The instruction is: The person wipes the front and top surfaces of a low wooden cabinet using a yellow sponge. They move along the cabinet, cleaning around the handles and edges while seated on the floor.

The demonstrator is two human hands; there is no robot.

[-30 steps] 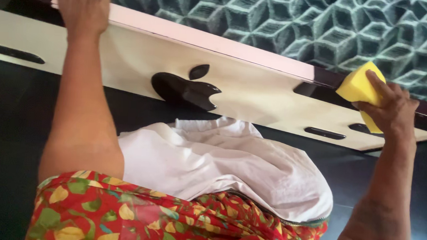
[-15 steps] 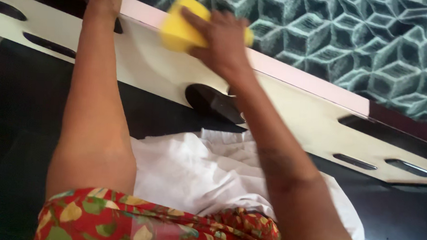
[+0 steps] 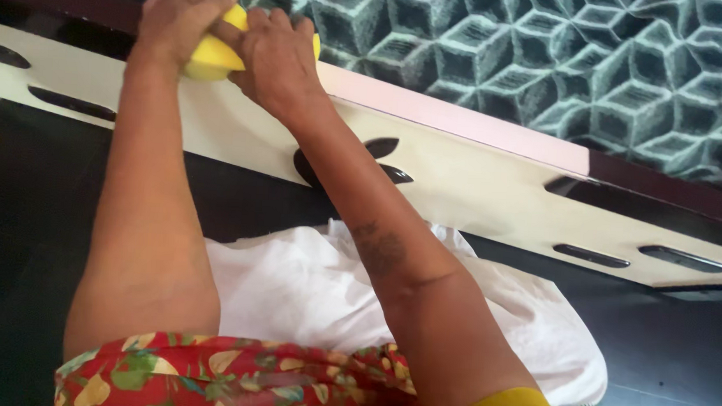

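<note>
this looks like a home, most likely a living room or bedroom. a teal cloth [image 3: 550, 48] with a raised cube pattern, like a sofa cover or bedspread, fills the top of the view. in front of it stands a pale board [image 3: 477, 184] with slots cut through it and a pink edge, like a piece of furniture. the floor [image 3: 14, 226] is dark and glossy. a white cloth [image 3: 307, 291] lies over the lap, above a red leaf-print garment [image 3: 228, 381], everyday house wear.
</note>
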